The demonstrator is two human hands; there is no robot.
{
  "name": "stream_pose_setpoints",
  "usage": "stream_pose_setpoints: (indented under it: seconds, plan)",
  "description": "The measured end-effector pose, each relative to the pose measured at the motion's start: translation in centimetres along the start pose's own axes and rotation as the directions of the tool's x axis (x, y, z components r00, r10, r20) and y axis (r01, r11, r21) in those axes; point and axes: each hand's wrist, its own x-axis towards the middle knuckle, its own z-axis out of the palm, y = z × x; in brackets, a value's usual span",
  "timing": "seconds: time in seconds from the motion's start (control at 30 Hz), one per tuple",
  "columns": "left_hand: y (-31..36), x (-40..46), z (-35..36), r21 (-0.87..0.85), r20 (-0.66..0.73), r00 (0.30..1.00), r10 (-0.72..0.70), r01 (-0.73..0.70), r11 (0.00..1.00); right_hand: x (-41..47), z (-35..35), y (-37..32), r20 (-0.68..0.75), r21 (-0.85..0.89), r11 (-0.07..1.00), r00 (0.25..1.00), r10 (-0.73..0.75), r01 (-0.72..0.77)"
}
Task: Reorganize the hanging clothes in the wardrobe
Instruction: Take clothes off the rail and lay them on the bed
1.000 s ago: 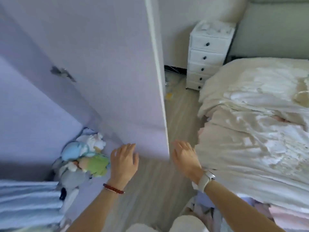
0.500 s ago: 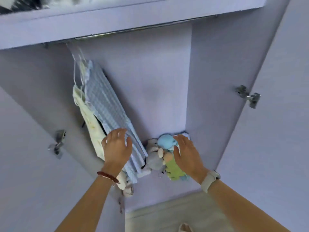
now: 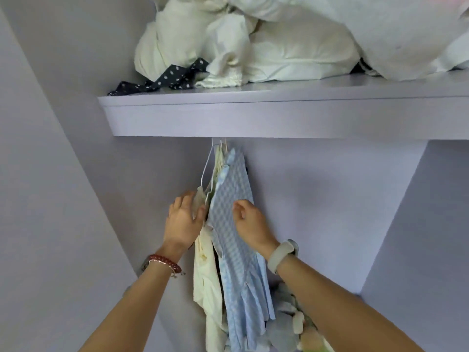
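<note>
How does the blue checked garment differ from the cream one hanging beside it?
The blue checked garment is patterned; the cream garment is plain. The blue one hangs to the right, touched by the right hand; the cream one hangs to the left, at the left hand. Both hang under the shelf.

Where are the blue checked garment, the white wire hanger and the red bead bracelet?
blue checked garment (image 3: 234, 189): head view, upper front of the cloth.
white wire hanger (image 3: 206, 166): head view, sloping left arm of the wire.
red bead bracelet (image 3: 165, 261): head view, beads across the left wrist.
</note>
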Motion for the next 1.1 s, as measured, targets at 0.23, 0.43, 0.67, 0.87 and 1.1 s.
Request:
stream_pose_setpoints:
  seconds: [0.23,0.43,0.67,0.87,1.1]
  plan:
    - [-1.4,-0.3,0.5,-0.120,-0.026,1.000,-0.011,0.008,0.993,6.0,2.9,-2.6,0.021,-0.123,0.984,0.991,0.135,-0.131]
    - [-1.2,0.2,1.2,-0.110,-0.018,0.999,0.032,-0.034,0.993,6.7,0.3,-0.5,-0.128,-0.274,0.954,0.988,0.091,-0.124]
    - [0.3,-0.4,2.6,-0.032,-0.079,0.997,0.015,-0.018,0.999,5.6,-3.2,0.1,-0.402,-0.224,0.974,0.914,-0.055,-0.040]
    - [3.8,-1.7,3.4,0.041,-0.198,0.954,0.227,-0.223,0.974,-2.1,-5.4,4.8,-0.372,-0.229,0.972,0.927,-0.034,-0.056]
    - [9.3,-6.3,8.9,-0.300,0.203,0.864,0.461,-0.393,0.869,-17.5,-10.7,8.6,-0.290,-0.573,0.808,0.956,-0.041,-0.139]
